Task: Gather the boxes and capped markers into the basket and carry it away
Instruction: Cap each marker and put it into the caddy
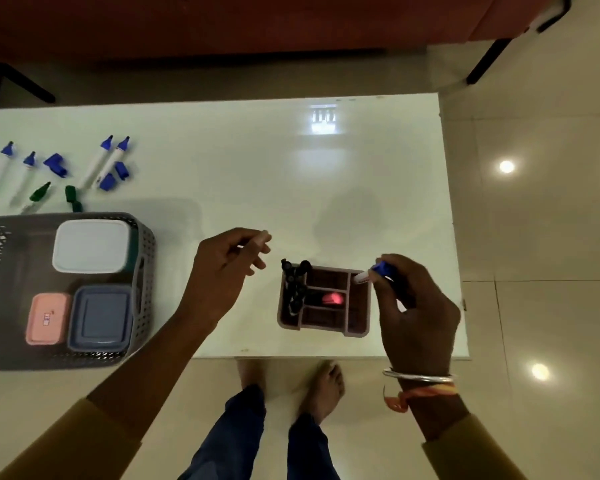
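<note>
A grey perforated basket sits at the table's left front with three boxes inside: a white box, a pink box and a blue-grey box. My right hand grips a blue-capped marker over the right side of a compartmented organiser, which holds several black markers and a pink item. My left hand hovers left of the organiser, fingers loosely curled, holding nothing I can make out. Uncapped blue and green markers and loose caps lie behind the basket.
The white table ends close on the right and at the front near the organiser. Beyond it lies tiled floor, with dark red furniture at the back. My bare feet stand under the front edge.
</note>
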